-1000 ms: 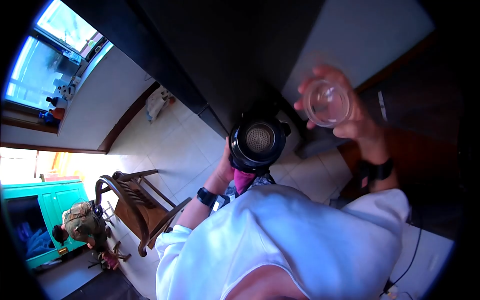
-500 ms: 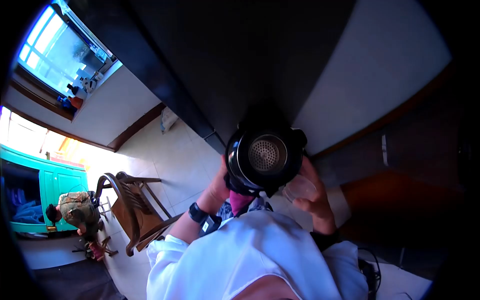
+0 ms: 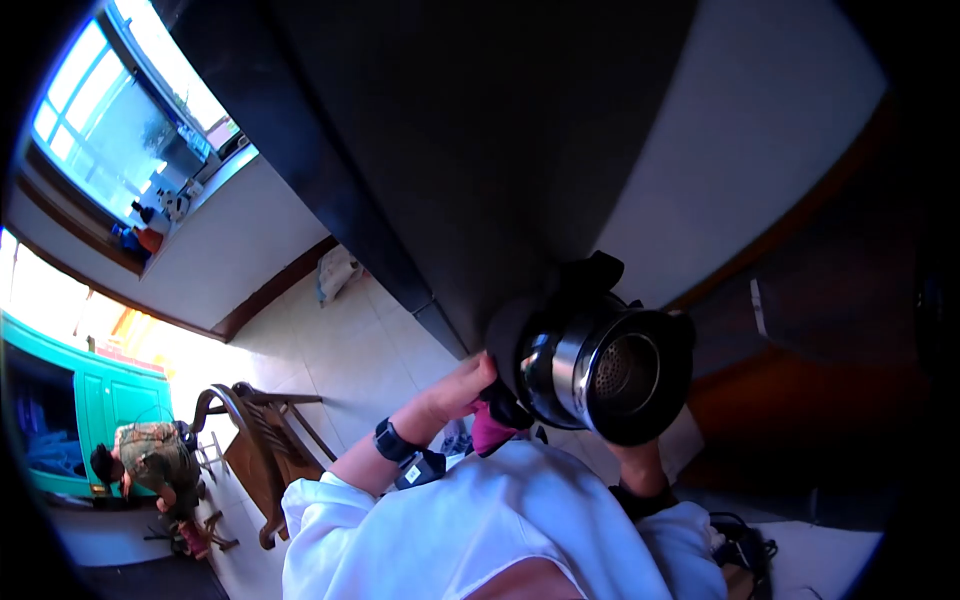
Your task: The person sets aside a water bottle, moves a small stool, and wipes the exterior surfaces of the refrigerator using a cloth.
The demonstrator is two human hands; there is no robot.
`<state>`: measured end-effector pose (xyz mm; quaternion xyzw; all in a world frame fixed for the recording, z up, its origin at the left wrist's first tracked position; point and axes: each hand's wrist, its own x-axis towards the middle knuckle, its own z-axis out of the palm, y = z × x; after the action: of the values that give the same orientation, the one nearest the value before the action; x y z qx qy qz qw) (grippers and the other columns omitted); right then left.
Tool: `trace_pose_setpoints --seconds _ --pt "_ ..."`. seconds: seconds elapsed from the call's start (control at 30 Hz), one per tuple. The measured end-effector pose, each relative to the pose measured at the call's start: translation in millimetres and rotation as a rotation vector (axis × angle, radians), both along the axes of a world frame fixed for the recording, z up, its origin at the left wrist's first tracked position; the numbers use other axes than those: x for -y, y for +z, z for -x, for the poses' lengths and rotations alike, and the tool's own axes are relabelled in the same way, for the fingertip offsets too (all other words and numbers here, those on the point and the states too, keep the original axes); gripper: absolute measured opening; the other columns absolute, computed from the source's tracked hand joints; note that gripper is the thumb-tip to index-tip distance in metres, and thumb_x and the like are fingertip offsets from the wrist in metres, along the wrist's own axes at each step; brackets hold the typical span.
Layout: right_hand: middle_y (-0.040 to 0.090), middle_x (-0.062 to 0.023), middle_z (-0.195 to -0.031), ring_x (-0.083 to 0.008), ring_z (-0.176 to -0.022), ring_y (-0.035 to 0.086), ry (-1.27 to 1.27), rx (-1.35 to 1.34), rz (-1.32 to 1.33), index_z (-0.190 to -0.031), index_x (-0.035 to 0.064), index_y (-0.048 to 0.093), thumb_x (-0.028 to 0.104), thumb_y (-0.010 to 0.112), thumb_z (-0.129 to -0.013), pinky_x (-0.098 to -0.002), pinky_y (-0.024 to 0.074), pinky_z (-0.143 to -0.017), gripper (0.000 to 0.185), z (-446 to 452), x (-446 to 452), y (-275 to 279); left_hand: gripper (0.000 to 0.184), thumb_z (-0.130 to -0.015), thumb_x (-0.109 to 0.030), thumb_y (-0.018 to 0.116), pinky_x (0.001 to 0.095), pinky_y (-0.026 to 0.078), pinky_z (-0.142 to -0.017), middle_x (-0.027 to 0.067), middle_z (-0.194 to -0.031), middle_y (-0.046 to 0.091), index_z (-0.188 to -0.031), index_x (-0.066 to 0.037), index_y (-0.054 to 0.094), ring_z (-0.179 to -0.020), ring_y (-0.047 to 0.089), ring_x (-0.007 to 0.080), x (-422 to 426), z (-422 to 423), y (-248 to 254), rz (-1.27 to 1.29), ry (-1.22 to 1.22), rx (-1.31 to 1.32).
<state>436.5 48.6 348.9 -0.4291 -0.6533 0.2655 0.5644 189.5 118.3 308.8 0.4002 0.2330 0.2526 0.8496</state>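
Note:
A black-and-silver pot-shaped appliance (image 3: 572,372) is held up before my chest. It is tilted with its wide mouth turned to the lower right, and a perforated metal plate (image 3: 618,378) shows inside. My left hand (image 3: 463,388) is closed at its left side, close to the base, with some fingers hidden. Beneath that hand hangs a bright pink piece that looks like cloth (image 3: 492,434). Behind the rim, my right hand (image 3: 640,458) shows only its heel and wrist; its fingers are hidden. A black band with a small box (image 3: 418,468) sits on my left forearm.
A tall dark panel (image 3: 450,150) stands right in front of me. Left of me are a wooden chair (image 3: 262,450) and a person (image 3: 155,460) bending over by a green cabinet (image 3: 135,395). A bag (image 3: 338,272) lies on the tiles; cables (image 3: 745,545) lie at lower right.
The appliance has moved right and tipped, its mouth swinging to the lower right. My right hand has gone behind it, and the clear plastic piece by that hand is out of sight.

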Motion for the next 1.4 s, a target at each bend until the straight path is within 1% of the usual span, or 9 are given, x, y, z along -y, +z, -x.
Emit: trace_pose_setpoints --seconds 0.1,0.33,0.47,0.57,0.93,1.07,1.23,1.33,1.4 --pt "0.062 -0.0125 -0.119 -0.0209 -0.106 0.062 0.018 -0.198 -0.026 -0.135 -0.0005 0.045 0.017 0.085 -0.069 -0.0325 0.0487 -0.091 0.079 20 -1 22 0.100 -0.076 -0.070 0.062 0.0276 0.043 -0.099 0.0078 -0.131 0.051 -0.140 0.002 0.036 -0.118 0.048 0.0133 -10 8 32 -0.148 -0.076 -0.082" --pt "0.063 -0.0119 -0.112 -0.0209 -0.101 0.064 -0.021 -0.034 0.011 -0.128 -0.0005 0.051 0.021 0.086 -0.068 -0.0320 0.0496 -0.089 0.072 27 17 58 0.100 -0.078 -0.065 0.066 0.0305 0.038 -0.105 0.0120 -0.137 0.047 -0.141 0.006 0.033 -0.124 0.045 0.0176 -10 25 70 -0.293 -0.129 -0.175" --pt "0.064 -0.0126 -0.109 -0.0233 -0.094 0.066 -0.020 -0.093 -0.103 -0.121 -0.0004 0.058 0.028 0.086 -0.068 -0.0336 0.0504 -0.083 0.066 39 18 85 0.099 -0.078 -0.061 0.069 0.0312 0.035 -0.106 0.0126 -0.139 0.045 -0.141 0.006 0.033 -0.126 0.043 0.0190 -6 32 74 -0.181 -0.120 -0.085" --pt "0.064 -0.0145 -0.110 -0.0247 -0.095 0.066 -0.105 0.066 -0.103 -0.121 -0.0009 0.059 0.035 0.087 -0.067 -0.0354 0.0500 -0.084 0.071 36 21 84 0.100 -0.077 -0.056 0.073 0.0344 0.029 -0.111 0.0119 -0.145 0.038 -0.147 0.000 0.027 -0.133 0.037 0.0209 3 28 124 -0.122 -0.020 -0.104" --pt "0.063 -0.0169 -0.106 -0.0258 -0.090 0.066 -0.175 0.156 -0.139 -0.124 0.0008 0.057 0.036 0.089 -0.061 -0.0331 0.0496 -0.076 0.078 36 26 101 0.097 -0.077 -0.050 0.075 0.0366 0.029 -0.112 0.0092 -0.147 0.038 -0.149 -0.007 0.027 -0.134 0.037 0.0232 3 29 122 -0.157 0.007 0.063" --pt "0.063 -0.0188 -0.106 -0.0290 -0.092 0.065 -0.098 0.002 -0.137 -0.121 -0.0009 0.058 0.041 0.088 -0.062 -0.0341 0.0491 -0.078 0.078 37 26 104 0.105 -0.074 -0.057 0.075 0.0414 0.024 -0.115 0.0118 -0.151 0.032 -0.150 -0.007 0.023 -0.139 0.030 0.0270 3 28 114 -0.205 0.005 0.053" --pt "0.065 -0.0195 -0.111 -0.0277 -0.096 0.065 -0.161 0.127 -0.225 -0.116 -0.0049 0.060 0.030 0.079 -0.076 -0.0350 0.0492 -0.080 0.056 34 21 103 0.113 -0.068 -0.061 0.077 0.0455 0.020 -0.116 0.0134 -0.153 0.027 -0.151 -0.008 0.020 -0.141 0.025 0.0302 0 24 118 -0.234 -0.023 0.046" --pt "0.065 -0.0197 -0.115 -0.0265 -0.097 0.065 -0.174 0.125 -0.125 -0.114 -0.0054 0.061 0.026 0.076 -0.079 -0.0351 0.0487 -0.082 0.049 38 19 114 0.113 -0.067 -0.061 0.078 0.0452 0.020 -0.116 0.0142 -0.152 0.029 -0.150 -0.008 0.022 -0.141 0.026 0.0295 -3 22 117 -0.219 -0.014 0.023" --pt "0.064 -0.0192 -0.118 -0.0259 -0.100 0.064 -0.198 0.123 -0.126 -0.113 -0.0051 0.062 0.027 0.080 -0.073 -0.0351 0.0474 -0.085 0.054 35 20 103 0.113 -0.067 -0.060 0.079 0.0434 0.022 -0.116 0.0144 -0.150 0.032 -0.149 -0.007 0.023 -0.140 0.029 0.0293 -3 21 118 -0.212 0.001 0.017"
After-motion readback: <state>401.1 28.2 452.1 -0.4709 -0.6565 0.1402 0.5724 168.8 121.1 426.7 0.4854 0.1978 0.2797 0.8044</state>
